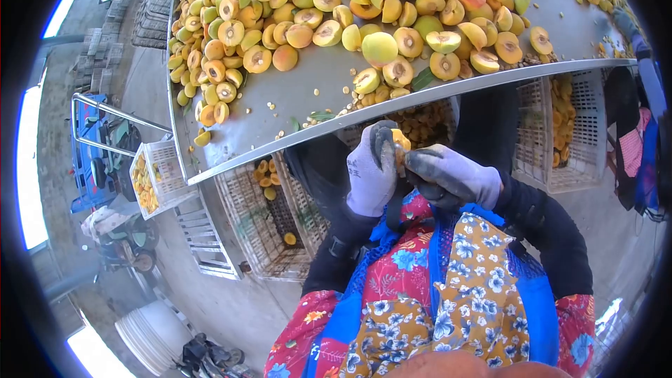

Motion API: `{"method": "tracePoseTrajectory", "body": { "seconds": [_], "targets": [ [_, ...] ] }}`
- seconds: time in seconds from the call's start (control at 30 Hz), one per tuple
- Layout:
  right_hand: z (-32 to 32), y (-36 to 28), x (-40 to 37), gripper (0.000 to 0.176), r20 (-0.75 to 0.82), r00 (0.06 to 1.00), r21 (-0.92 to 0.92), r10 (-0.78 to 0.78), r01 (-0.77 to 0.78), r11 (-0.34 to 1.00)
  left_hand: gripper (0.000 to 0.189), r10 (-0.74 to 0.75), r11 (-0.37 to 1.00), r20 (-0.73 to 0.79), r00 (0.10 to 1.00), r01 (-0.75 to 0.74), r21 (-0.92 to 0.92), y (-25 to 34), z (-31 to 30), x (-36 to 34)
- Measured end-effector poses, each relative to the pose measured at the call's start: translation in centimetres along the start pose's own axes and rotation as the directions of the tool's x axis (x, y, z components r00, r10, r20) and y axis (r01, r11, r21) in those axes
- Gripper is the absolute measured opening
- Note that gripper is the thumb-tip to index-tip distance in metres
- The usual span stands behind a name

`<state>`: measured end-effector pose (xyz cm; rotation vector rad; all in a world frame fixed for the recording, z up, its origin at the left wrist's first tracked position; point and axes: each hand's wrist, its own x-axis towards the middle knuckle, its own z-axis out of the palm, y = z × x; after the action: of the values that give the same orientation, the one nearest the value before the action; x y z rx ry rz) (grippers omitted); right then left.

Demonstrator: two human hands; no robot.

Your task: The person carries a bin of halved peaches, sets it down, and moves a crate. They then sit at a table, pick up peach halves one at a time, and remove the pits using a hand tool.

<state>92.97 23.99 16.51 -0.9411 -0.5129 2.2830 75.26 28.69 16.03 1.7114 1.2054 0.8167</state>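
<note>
Below the front edge of a metal table (301,87), my two gloved hands meet in front of my chest. My left hand (372,168) is closed on a yellow-orange piece of fruit (400,141), which shows at its fingertips. My right hand (451,175) is closed against the same fruit, its fingers bent and pressed together. Both gloves are pale purple with dark grey fingers and palms. Halved yellow and orange fruit (301,35) is heaped on the table, cut faces showing on many. Small pits lie near the edge.
Crates stand under the table, one at the left (262,238) with a few halves and one at the right (584,126) with more fruit. A white crate (164,175) of fruit is farther left. At the far right are a co-worker's sleeve and gloved hand (625,24).
</note>
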Motion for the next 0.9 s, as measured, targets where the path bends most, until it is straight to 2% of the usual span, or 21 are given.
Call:
{"method": "tracePoseTrajectory", "body": {
  "seconds": [0.03, 0.13, 0.17, 0.23, 0.3, 0.33, 0.37, 0.4, 0.43, 0.47, 0.5, 0.53, 0.6, 0.63, 0.67, 0.7, 0.73, 0.8, 0.83, 0.87, 0.9],
  "targets": [
    [0.2, -0.5, -0.3, 0.035, 0.093, 0.985, 0.293, 0.143, -0.164, 0.942, 0.023, 0.143, 0.99, -0.063, 0.988, -0.142, 0.015, -0.8, 0.5, 0.1],
    [-1.0, 2.2, 0.8, 0.036, 0.474, 0.881, 0.668, -0.011, -0.351, 0.656, 0.027, 0.235, 0.965, -0.139, 0.962, -0.248, -0.085, -2.8, 1.2, -0.1],
    [-1.1, 3.0, 1.3, 0.039, 0.512, 0.858, 0.743, -0.041, -0.418, 0.523, 0.028, 0.102, 0.971, -0.112, 0.988, -0.124, -0.205, -3.4, 1.5, -0.1],
    [-0.6, 3.4, 1.6, 0.041, 0.423, 0.903, 0.746, -0.071, -0.302, 0.594, 0.03, -0.153, 0.9, -0.015, 0.988, 0.132, -0.416, -4.4, 1.9, -0.1],
    [-0.6, 3.5, 2.0, 0.044, 0.391, 0.901, 0.743, -0.189, -0.188, 0.642, 0.032, -0.282, 0.877, -0.074, 0.956, 0.226, -0.423, -5.0, 1.2, -0.6],
    [-0.7, 3.1, 1.5, 0.044, 0.316, 0.935, 0.699, -0.159, -0.116, 0.706, 0.032, -0.341, 0.862, -0.102, 0.934, 0.268, -0.431, -5.4, 0.6, -0.8],
    [-0.9, 2.6, 0.8, 0.043, 0.231, 0.963, 0.647, -0.142, -0.042, 0.762, 0.033, -0.255, 0.962, -0.283, 0.925, 0.214, -0.167, -6.1, -1.1, -1.5],
    [-1.4, 2.4, 0.0, 0.043, 0.138, 0.982, 0.584, -0.131, 0.026, 0.811, 0.035, -0.071, 0.952, -0.289, 0.955, 0.152, 0.267, -4.9, -4.1, -2.3],
    [-2.7, 2.1, -0.5, 0.043, 0.147, 0.989, 0.512, -0.012, -0.066, 0.856, 0.039, -0.269, 0.869, -0.391, 0.88, 0.397, 0.294, -1.7, -6.6, -2.1],
    [-2.6, 1.9, -0.3, 0.038, -0.043, 0.999, 0.246, 0.02, -0.009, 0.969, 0.044, -0.096, 0.672, -0.424, 0.9, 0.373, 0.639, -3.4, -9.5, -2.8],
    [-2.1, 2.0, 0.0, 0.034, -0.233, 0.972, -0.044, -0.002, -0.009, 0.999, 0.046, 0.025, 0.185, -0.508, 0.861, 0.495, 0.849, -4.3, -10.7, -3.0],
    [-1.9, 2.3, 0.3, 0.03, -0.402, 0.913, -0.324, -0.075, -0.065, 0.944, 0.049, 0.068, 0.138, -0.512, 0.856, 0.5, 0.855, -3.0, -11.0, -2.0],
    [-4.4, 4.7, 1.6, 0.029, -0.341, 0.887, -0.632, -0.313, 0.031, 0.775, 0.051, 0.116, 0.547, -0.326, 0.938, 0.213, 0.809, -1.2, -9.8, 2.0],
    [-5.3, 6.2, 2.4, 0.033, -0.279, 0.839, -0.762, -0.468, 0.103, 0.639, 0.052, 0.201, 0.585, -0.167, 0.965, 0.018, 0.811, -0.6, -7.9, 4.4],
    [-5.5, 6.9, 2.6, 0.039, -0.193, 0.773, -0.865, -0.604, 0.157, 0.477, 0.055, 0.294, 0.601, -0.005, 0.956, -0.181, 0.778, -0.1, -5.6, 7.0],
    [-3.7, 4.1, 1.1, 0.049, -0.318, 0.867, -0.8, -0.385, -0.028, 0.599, 0.054, 0.399, 0.482, 0.177, 0.899, -0.371, 0.794, -0.2, -3.2, 9.6],
    [-3.7, 3.6, 0.8, 0.049, -0.298, 0.873, -0.829, -0.386, -0.036, 0.559, 0.054, 0.478, 0.34, 0.357, 0.802, -0.544, 0.767, -0.4, -1.5, 12.0],
    [-3.9, 3.2, 0.3, 0.049, -0.26, 0.888, -0.876, -0.378, -0.053, 0.479, 0.049, 0.433, 0.422, 0.404, 0.806, -0.577, 0.699, -1.4, -0.1, 15.0],
    [-4.1, 3.2, 0.1, 0.048, -0.258, 0.853, -0.892, -0.453, -0.031, 0.451, 0.047, 0.413, 0.461, 0.426, 0.805, -0.588, 0.665, -1.7, 0.2, 15.8],
    [-4.2, 3.3, -0.1, 0.048, -0.252, 0.814, -0.906, -0.523, -0.01, 0.422, 0.045, 0.347, 0.766, 0.29, 0.892, -0.448, 0.46, -2.1, 0.1, 15.7],
    [-4.2, 3.5, -0.2, 0.047, -0.242, 0.774, -0.92, -0.585, 0.01, 0.393, 0.043, 0.217, 0.953, 0.186, 0.958, -0.25, 0.174, -2.2, -0.6, 14.7]
  ]
}}
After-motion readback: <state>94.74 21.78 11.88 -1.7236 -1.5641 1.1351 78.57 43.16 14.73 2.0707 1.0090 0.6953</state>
